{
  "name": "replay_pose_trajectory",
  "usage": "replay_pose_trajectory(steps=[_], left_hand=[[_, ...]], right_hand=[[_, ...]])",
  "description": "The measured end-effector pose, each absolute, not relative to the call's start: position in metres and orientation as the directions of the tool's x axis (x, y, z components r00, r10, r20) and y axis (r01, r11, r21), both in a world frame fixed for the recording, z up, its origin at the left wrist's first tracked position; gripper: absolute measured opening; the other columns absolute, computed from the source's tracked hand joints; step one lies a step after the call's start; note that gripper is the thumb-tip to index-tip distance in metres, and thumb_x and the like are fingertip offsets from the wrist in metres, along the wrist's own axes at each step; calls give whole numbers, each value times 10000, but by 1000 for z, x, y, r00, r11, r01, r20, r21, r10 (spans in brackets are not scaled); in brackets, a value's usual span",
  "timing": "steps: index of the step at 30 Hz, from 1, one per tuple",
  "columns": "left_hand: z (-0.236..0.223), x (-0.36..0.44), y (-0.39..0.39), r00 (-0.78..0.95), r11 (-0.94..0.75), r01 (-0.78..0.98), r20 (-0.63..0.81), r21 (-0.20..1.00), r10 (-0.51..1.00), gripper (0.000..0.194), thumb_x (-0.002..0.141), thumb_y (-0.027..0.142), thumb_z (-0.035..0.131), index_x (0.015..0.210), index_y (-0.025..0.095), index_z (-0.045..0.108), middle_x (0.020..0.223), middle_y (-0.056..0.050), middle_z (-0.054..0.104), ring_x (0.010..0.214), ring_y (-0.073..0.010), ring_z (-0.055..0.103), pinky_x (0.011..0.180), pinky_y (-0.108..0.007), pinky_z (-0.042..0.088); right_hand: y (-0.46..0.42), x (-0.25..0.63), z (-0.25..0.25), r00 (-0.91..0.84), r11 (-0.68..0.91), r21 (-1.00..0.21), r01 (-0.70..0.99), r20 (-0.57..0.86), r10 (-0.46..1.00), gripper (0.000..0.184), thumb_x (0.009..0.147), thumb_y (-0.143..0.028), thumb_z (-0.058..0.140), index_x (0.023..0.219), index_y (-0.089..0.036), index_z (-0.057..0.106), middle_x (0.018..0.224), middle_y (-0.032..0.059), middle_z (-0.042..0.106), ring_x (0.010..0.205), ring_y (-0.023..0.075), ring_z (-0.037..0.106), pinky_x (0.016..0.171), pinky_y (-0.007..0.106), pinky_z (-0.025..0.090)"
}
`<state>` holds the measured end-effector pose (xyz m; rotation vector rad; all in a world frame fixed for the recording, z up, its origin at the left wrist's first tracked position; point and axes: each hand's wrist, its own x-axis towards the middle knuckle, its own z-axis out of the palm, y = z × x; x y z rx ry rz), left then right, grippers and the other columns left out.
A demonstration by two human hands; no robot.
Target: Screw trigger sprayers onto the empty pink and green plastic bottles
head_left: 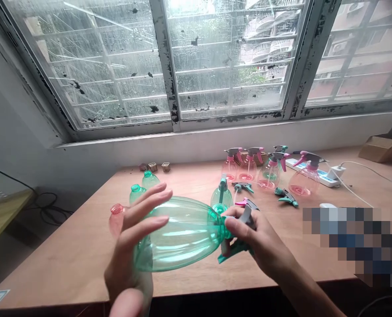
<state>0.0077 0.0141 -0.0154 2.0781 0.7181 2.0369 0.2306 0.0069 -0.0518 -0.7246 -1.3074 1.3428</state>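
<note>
A clear green spray bottle (183, 233) lies sideways in the air above the table, its base to the left. My right hand (252, 233) is closed round its neck and the grey-and-green trigger head (237, 251), partly hidden by the fingers. At the base end, my left hand (133, 246) has its fingers stretched out and apart along the bottle, thumb away from it; whether the palm presses the base is hard to tell. Behind the bottle stands another green spray bottle (221, 196). Left of it are open-necked green bottles (135, 193) and a pink bottle (116, 218).
Several pink spray bottles (268, 176) stand at the back right by a white power strip (326, 177). Loose trigger heads (286, 197) lie on the wooden table (67, 259). Small brown blocks (153, 167) sit near the wall, and a cardboard box (379, 149) at far right.
</note>
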Motion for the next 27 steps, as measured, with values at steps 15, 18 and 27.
replay_pose_trajectory(steps=[15,18,27], left_hand=[[-25,26,36,-96,-792,-72,787,606,610,402,958,554,561,1211,295,734,1276,-56,718,1232,-339,635,1048,-508,504],[-28,28,28,-155,-896,97,895,434,417,313,926,495,625,1159,320,738,1204,-27,721,1174,-348,649,1108,-594,449],[-15,8,31,118,-676,-119,686,728,718,472,914,531,629,1349,352,661,1506,-47,606,1376,-382,558,1087,-528,525]], right_hand=[[5,231,-47,36,668,-727,160,680,732,249,879,-417,796,882,-175,738,614,30,744,522,201,704,508,283,555],[8,227,-49,-114,232,-944,-234,264,958,389,913,-537,734,792,-173,670,541,-1,691,480,157,658,507,259,567],[3,236,-48,-42,858,-256,446,951,306,285,895,-380,778,1099,-185,736,694,60,790,554,244,740,544,336,591]])
